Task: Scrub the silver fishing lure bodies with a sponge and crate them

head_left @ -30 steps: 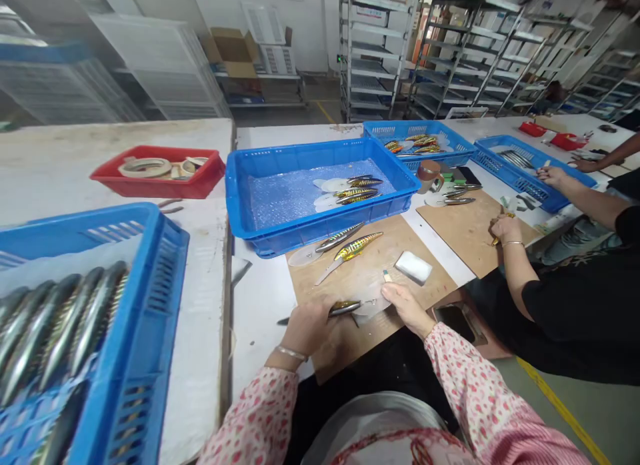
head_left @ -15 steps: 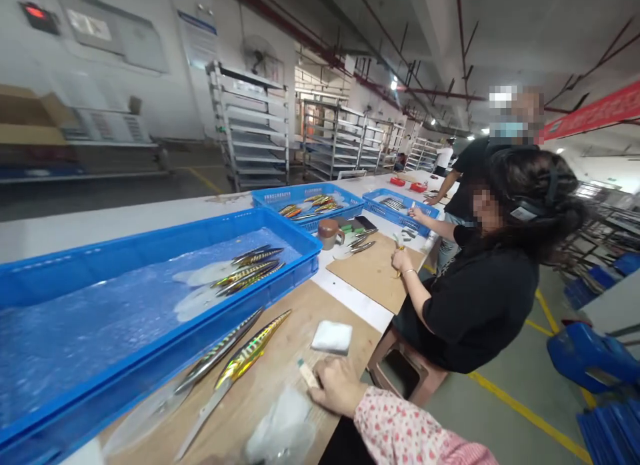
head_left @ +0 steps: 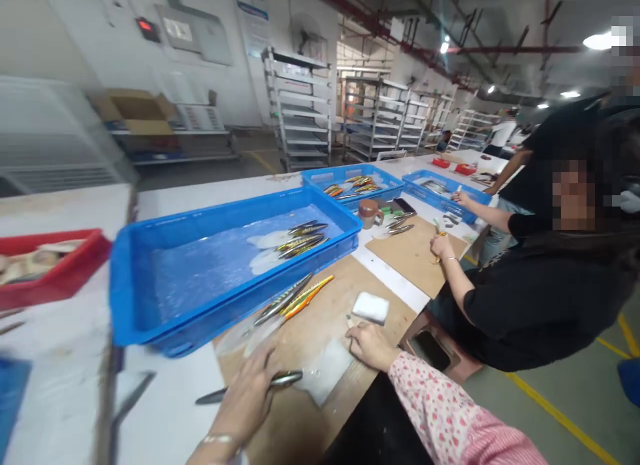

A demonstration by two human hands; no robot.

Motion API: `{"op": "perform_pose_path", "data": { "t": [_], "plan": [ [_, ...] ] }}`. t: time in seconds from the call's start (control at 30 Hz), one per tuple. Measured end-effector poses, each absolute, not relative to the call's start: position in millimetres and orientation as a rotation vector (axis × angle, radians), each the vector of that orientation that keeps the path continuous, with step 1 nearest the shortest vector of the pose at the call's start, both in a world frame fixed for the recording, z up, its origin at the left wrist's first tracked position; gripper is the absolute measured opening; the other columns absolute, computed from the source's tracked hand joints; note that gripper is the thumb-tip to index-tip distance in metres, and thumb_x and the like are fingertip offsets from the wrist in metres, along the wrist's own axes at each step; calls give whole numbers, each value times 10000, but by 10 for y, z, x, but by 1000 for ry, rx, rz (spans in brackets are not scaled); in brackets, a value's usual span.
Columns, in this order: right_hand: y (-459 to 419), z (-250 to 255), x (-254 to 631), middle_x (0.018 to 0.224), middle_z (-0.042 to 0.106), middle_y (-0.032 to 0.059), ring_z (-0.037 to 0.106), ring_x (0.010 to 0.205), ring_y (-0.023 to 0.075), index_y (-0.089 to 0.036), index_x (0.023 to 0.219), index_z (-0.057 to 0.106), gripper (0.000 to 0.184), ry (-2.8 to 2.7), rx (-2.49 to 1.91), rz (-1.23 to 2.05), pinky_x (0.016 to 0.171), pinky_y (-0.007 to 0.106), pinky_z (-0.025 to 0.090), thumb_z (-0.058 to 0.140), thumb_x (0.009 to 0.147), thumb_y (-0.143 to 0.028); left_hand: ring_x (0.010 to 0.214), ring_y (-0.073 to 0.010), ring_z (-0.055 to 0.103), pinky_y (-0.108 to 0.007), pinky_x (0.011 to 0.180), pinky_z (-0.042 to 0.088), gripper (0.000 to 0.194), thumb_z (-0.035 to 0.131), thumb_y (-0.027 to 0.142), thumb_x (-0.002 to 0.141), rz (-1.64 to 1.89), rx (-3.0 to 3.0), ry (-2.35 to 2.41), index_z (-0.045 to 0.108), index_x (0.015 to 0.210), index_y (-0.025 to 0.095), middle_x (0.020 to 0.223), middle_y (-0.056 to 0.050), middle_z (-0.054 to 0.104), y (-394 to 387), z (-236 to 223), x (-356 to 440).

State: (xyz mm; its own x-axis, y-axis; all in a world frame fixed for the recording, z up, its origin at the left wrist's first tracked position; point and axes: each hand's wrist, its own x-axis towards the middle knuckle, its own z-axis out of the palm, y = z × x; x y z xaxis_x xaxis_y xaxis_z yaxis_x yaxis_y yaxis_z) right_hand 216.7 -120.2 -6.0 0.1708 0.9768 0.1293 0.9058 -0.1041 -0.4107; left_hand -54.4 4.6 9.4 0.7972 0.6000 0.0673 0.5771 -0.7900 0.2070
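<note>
Tall metal racks (head_left: 305, 125) stand at 12 o'clock, beyond a white table (head_left: 173, 388). A blue plastic tray (head_left: 123, 285) sits at 10. Over the flat brown board (head_left: 345, 285), the left hand (head_left: 245, 395) at 8 is closed around a slim, dark fish-shaped lure (head_left: 287, 379), apparently to steady it; the right hand (head_left: 373, 345) at 3 pinches a short pale stick (head_left: 349, 320).

No word, brand or number can be read anywhere. The wall notice (head_left: 253, 30) with a blue heading is too small and blurred to make out, as is the white patch (head_left: 178, 29) on the grey wall box (head_left: 215, 40); the dark display (head_left: 147, 29) beside that box glows red without legible figures.
</note>
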Motion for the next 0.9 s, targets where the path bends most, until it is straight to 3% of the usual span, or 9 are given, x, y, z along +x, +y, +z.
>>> {"op": "perform_pose_path", "data": {
  "t": [0.07,0.23,0.37,0.43,0.5,0.6,0.7,0.9],
  "plan": [
    [-1222,-80,2209,833,673,54,627,761,185,-200,885,694,264,-1655,-1923,342,743,276,482,471,762,-128,1211,-252,454,-406,987,386,365,432,65,752,143,2765,1001,673,963,240,1312,-89,491,10,210,-522],
    [-1283,-92,2308,885,654,44,601,795,163,-182,998,638,296,-1476,-1753,569,780,281,463,374,866,-211,1033,-212,514,-373,891,375,318,435,76,794,-50,2695,890,669,940,233,1007,-71,625,-88,398,-368],
    [-1329,-46,2244,779,572,-8,532,674,137,-189,1020,565,350,-1181,-1549,802,635,233,439,658,745,-385,964,-208,526,-373,857,376,280,411,107,854,-12,2785,800,675,876,197,938,-87,634,-130,371,-195],
    [-1349,12,2150,713,516,-29,486,628,121,-191,885,545,330,-1086,-1511,822,587,216,408,707,714,-423,947,-205,538,-371,850,388,280,407,111,866,-19,2827,789,676,880,187,948,-91,638,-124,327,-142],
    [-1354,72,2037,645,474,-36,451,589,115,-191,783,513,304,-1030,-1464,842,565,220,389,638,788,-467,960,-201,545,-363,846,402,267,420,118,868,-25,2853,800,679,882,182,1007,-95,634,-95,288,-123],
    [-1318,117,1879,655,523,-19,495,624,133,-184,908,549,310,-1001,-1331,934,623,249,420,510,879,-490,1083,-220,508,-373,885,401,232,463,120,851,-10,2871,842,683,886,181,1177,-106,584,-27,260,-140],
    [-1259,89,1761,809,611,20,562,760,156,-182,1046,561,331,-1025,-1253,1049,712,267,443,554,863,-457,1168,-238,450,-401,939,372,232,470,121,849,-38,2866,831,684,898,196,1272,-93,538,25,264,-167],
    [-1270,-24,1622,803,619,16,548,679,135,-170,874,577,298,-1085,-1291,1135,607,234,425,692,759,-421,975,-197,516,-366,883,351,235,447,124,858,-147,2892,812,669,901,190,955,-81,630,40,264,-173]
  ]
}}
